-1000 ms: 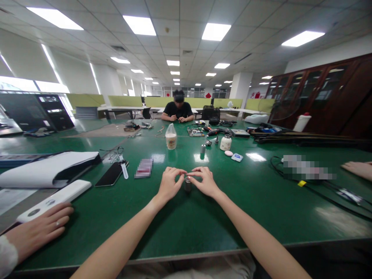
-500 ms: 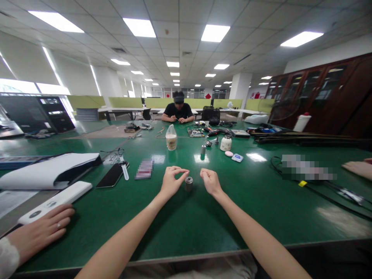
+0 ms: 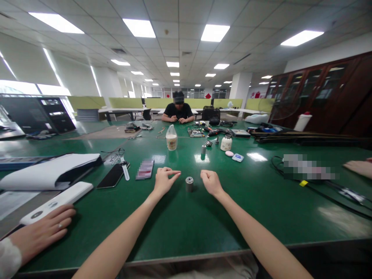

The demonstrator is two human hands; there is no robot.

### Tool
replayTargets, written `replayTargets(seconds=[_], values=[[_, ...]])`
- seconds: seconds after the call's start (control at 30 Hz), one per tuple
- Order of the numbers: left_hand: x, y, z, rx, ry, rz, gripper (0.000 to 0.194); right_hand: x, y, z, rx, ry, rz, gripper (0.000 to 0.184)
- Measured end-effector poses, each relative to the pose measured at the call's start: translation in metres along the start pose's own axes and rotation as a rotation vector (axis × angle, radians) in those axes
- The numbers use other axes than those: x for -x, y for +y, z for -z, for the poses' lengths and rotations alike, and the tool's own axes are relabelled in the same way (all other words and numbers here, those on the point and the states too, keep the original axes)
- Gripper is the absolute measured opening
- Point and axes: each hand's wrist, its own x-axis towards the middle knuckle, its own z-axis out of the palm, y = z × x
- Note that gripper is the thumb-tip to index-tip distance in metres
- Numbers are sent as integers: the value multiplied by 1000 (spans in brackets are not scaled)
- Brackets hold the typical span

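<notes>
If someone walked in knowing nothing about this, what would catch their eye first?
Probably the small metal cylinder standing on the shiny green table, between the person's left hand and curled right hand, touching neither. Farther back, near the middle, a container in a plastic bag stands out, and at the far side sits a person in a black top.

I see a deep green tabletop (image 3: 188, 223) and, against it, a dull grey cylinder (image 3: 189, 185), paler on top. The jar (image 3: 226, 143) is white with small darker flecks, the disc (image 3: 229, 154) pale pink, the little case (image 3: 238, 157) white and blue, the phone (image 3: 109, 176) black, the cabinet (image 3: 334, 87) reddish brown.
</notes>
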Motion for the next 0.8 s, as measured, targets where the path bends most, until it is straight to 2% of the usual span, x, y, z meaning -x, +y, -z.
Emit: replayTargets(seconds=[0.1,0.2,0.47,0.7,0.8], values=[[3,30,2,141,-17,-95,20,0,1,0,11,-3,-2,30],[6,45,3,186,-46,-158,18,0,1,1,25,-6,-1,30],[6,41,3,139,-39,-178,19,1,0,0,39,-22,1,31],[8,45,2,102,-66,-210,20,2,-3,1,38,-62,11,32],[8,46,3,115,-21,-189,25,3,-8,1,6,-92,15,27]])
